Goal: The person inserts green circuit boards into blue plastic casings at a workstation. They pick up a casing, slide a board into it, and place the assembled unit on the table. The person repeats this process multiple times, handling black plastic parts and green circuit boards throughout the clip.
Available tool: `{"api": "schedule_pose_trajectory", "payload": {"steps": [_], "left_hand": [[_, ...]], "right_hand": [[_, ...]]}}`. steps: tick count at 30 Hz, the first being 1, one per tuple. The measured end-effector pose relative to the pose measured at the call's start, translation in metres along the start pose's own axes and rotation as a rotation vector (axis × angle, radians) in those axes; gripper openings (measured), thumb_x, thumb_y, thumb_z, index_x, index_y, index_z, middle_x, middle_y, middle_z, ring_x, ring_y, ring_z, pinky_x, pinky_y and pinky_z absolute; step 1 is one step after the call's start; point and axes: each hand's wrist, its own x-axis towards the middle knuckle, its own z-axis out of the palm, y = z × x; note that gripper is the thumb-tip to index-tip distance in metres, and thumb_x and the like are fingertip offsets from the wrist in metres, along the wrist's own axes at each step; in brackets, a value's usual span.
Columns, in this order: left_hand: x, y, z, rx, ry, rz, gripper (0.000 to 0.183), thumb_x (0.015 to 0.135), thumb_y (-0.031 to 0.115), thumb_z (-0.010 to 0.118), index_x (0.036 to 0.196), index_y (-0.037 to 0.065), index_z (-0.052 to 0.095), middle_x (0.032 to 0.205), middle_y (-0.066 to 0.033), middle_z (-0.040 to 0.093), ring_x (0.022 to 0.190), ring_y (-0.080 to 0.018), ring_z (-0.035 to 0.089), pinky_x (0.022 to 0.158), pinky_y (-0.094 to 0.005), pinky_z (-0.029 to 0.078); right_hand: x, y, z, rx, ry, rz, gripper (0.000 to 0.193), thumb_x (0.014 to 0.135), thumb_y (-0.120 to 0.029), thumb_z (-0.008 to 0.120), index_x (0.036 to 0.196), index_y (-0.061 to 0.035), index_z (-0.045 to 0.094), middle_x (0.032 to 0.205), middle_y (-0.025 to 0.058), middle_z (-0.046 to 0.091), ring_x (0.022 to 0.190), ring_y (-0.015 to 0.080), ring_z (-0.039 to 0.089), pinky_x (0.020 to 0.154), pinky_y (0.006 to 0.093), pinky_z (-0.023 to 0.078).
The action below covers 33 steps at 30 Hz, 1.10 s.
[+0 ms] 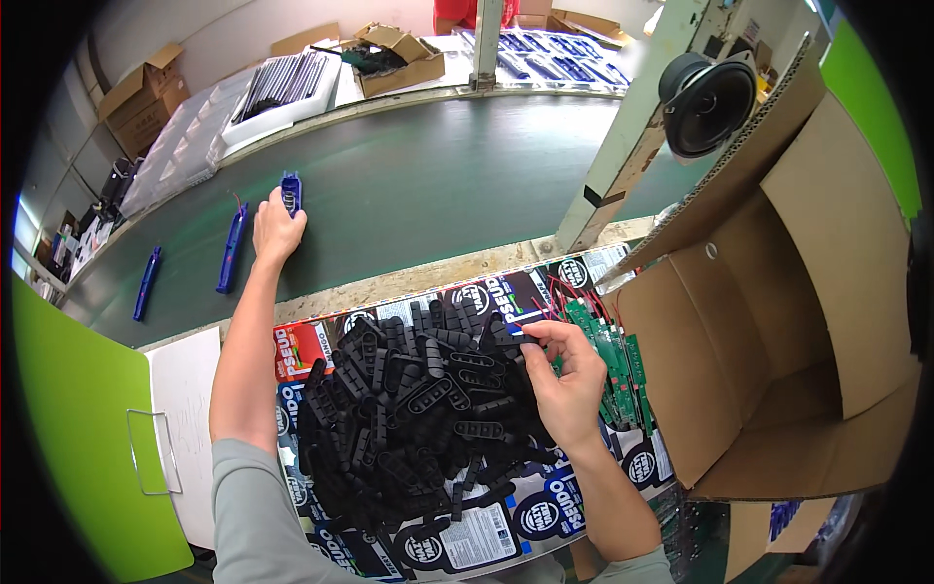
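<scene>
Gripping a blue shell (292, 195) over the green belt (418, 175), its long axis running roughly fore-and-aft, the left hand (279, 234) is forward and left of the right hand (567, 380), which pinches a black piece (514, 339).

Your left hand (278, 232) holds a blue plastic casing (292, 191), open side showing, pointing away from you; your right hand (568, 382) pinches a black molded strip (518, 341).
</scene>
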Motion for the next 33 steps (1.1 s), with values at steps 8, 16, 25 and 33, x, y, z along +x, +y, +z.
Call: {"api": "schedule_pose_trajectory", "payload": {"steps": [8, 16, 25, 33], "left_hand": [[-0.060, 0.013, -0.035, -0.673, -0.059, 0.085, 0.036, 0.092, 0.005, 0.062, 0.127, -0.005, 0.067, 0.104, -0.0172, 0.069, 0.081, -0.0218, 0.070, 0.066, -0.0361, 0.062], [-0.242, 0.075, -0.145, -1.164, -0.381, 0.196, 0.042, 0.103, 0.001, 0.056, 0.145, -0.001, 0.053, 0.106, -0.0088, 0.066, 0.085, -0.0118, 0.067, 0.066, -0.0253, 0.058], [-0.318, 0.082, -0.157, -1.217, -0.328, 0.207, 0.036, 0.100, -0.004, 0.062, 0.136, -0.003, 0.062, 0.113, -0.0072, 0.067, 0.095, -0.0133, 0.070, 0.080, -0.0254, 0.059], [-0.326, 0.078, -0.154, -1.099, -0.295, 0.354, 0.035, 0.095, -0.004, 0.067, 0.129, -0.004, 0.067, 0.106, -0.0078, 0.067, 0.094, -0.0113, 0.066, 0.081, -0.0252, 0.055]], "right_hand": [[0.003, -0.007, -0.001, -0.039, 0.045, -0.185, 0.019, 0.085, 0.005, 0.072, 0.102, -0.0025, 0.071, 0.103, 0.0080, 0.068, 0.076, 0.0150, 0.058, 0.068, 0.0289, 0.049], [-0.004, -0.009, 0.004, 0.149, 0.014, -0.084, 0.020, 0.085, 0.005, 0.076, 0.104, 0.0022, 0.069, 0.092, 0.0067, 0.068, 0.078, 0.0110, 0.059, 0.070, 0.0268, 0.049], [-0.030, -0.079, 0.008, 0.055, -0.083, -0.422, 0.018, 0.081, -0.001, 0.081, 0.098, -0.0044, 0.076, 0.097, 0.0076, 0.065, 0.082, 0.0180, 0.059, 0.071, 0.0295, 0.047], [-0.042, -0.110, 0.027, -0.235, -0.134, -0.587, 0.016, 0.077, -0.008, 0.083, 0.090, -0.0074, 0.075, 0.089, 0.0061, 0.056, 0.088, 0.0253, 0.055, 0.080, 0.0409, 0.040]]}}
